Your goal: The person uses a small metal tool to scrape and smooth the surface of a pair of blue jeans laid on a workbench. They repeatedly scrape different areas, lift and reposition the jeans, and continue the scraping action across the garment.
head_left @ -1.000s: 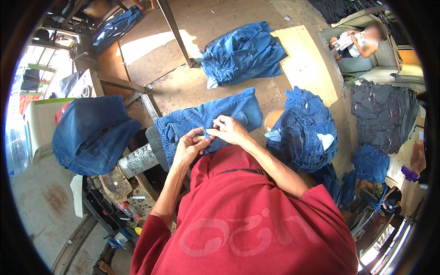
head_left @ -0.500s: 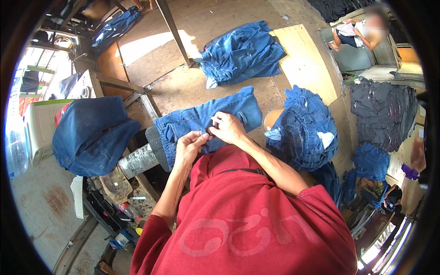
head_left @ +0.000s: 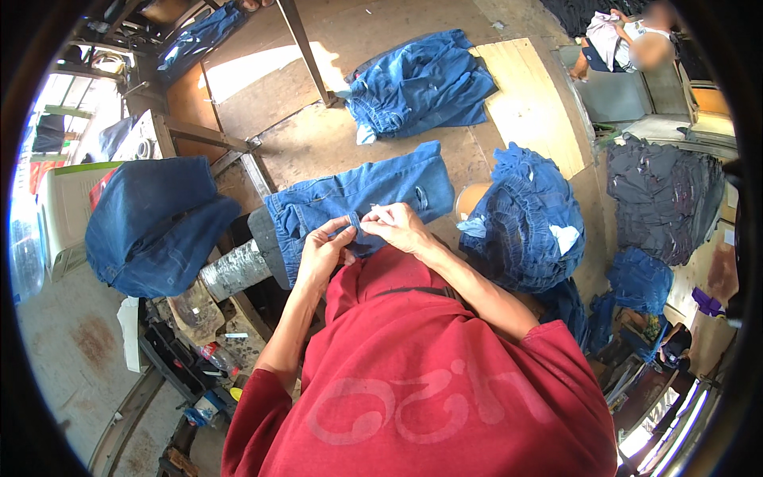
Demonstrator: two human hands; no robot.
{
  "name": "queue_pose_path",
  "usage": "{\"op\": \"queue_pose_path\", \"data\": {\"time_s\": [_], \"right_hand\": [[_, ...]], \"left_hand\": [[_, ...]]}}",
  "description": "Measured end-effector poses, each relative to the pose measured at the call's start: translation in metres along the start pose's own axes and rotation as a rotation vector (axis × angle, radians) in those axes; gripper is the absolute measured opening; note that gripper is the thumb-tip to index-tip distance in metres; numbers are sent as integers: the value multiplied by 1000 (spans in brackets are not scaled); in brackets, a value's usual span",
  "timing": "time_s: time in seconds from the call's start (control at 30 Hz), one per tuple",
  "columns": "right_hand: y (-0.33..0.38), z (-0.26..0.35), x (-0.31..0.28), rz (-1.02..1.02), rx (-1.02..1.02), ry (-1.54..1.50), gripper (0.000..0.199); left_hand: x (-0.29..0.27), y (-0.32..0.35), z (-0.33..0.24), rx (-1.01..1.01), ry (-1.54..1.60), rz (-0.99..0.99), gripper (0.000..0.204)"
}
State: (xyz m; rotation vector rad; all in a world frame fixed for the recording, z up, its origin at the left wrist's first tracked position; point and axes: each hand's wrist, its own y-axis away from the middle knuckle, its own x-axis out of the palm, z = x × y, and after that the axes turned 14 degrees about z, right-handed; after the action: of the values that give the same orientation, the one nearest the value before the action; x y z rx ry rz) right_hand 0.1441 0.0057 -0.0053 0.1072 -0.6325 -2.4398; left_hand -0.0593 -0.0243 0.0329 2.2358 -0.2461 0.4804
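While the left hand (head_left: 323,246) pinches a narrow blue denim strip (head_left: 354,218) above a flat blue denim garment (head_left: 358,184), the right hand (head_left: 403,230) has parted slightly. Support now seems one-handed; the right grip is unclear.

**A denim strip (head_left: 354,219) between the hands, above a spread blue garment (head_left: 389,181)**

The left hand (head_left: 327,245) pinches the strip between thumb and fingers. Just beside it, the right hand (head_left: 400,228) has its fingers drawn together, a pale sliver (head_left: 381,212) poking out from them; whether they touch the strip is unclear. Left of the garment sit a silvery cylinder (head_left: 236,274) and a dark denim piece (head_left: 159,226); to its right bulges a gathered denim bundle (head_left: 524,226). Beyond, a denim pile (head_left: 425,87) lies on the floor (head_left: 334,151). At upper right, a co-worker (head_left: 636,49) holds pale cloth (head_left: 606,40).
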Motion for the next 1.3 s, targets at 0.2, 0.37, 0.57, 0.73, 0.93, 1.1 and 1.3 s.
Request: {"op": "queue_pose_path", "data": {"time_s": [0.2,0.37,0.57,0.73,0.93,1.1,1.3], "right_hand": [[-1,-5,1,27,43,68,23],[-1,-10,11,-56,30,-115,23],[5,-10,5,-75,204,-397,20],[4,-10,0,42,124,-309,24],[-3,-13,8,13,-37,42,26],[-3,-9,3,69,27,40,24],[3,-6,-2,78,148,-310,27]], "left_hand": [[2,-8,4,31,-151,-29,14],[2,-14,13,71,-209,-49,15],[-8,-12,15,114,-31,-55,20],[-14,-12,16,83,5,12,19],[-14,-15,19,96,-228,1,22],[-16,-16,21,92,-235,-4,22],[-22,-14,16,103,-112,27,22]]}}
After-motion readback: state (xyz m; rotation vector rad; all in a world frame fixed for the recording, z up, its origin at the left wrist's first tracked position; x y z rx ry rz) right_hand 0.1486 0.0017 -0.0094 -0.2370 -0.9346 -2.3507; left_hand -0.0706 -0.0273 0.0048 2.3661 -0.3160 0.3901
